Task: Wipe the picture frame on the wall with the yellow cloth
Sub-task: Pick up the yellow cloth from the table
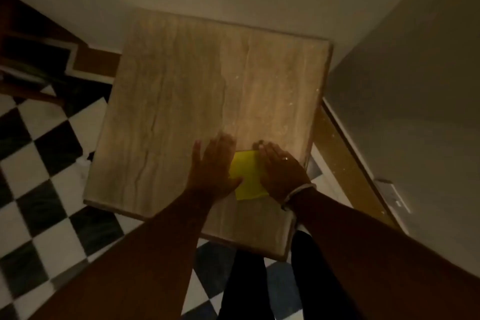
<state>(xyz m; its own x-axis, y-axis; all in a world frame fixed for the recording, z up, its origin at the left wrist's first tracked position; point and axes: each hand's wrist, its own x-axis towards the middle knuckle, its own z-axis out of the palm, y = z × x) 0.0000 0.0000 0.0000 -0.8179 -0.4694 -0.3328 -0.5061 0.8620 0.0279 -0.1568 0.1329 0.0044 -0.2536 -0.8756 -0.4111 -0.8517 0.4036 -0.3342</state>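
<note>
Both hands, left hand and right hand, lie flat and open on the yellow cloth on the surface, so a careless grab could unfold it.

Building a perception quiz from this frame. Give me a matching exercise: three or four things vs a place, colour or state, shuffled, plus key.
Things:
1. cloth
2. floor tiles
3. left hand
4. right hand

Descriptions:
A. black and white checks
B. wears a ring and a wrist band
C. yellow, lying on the wooden table top
D. flat on the cloth's left edge, no ring visible

Pairs: 1-C, 2-A, 3-D, 4-B
</note>
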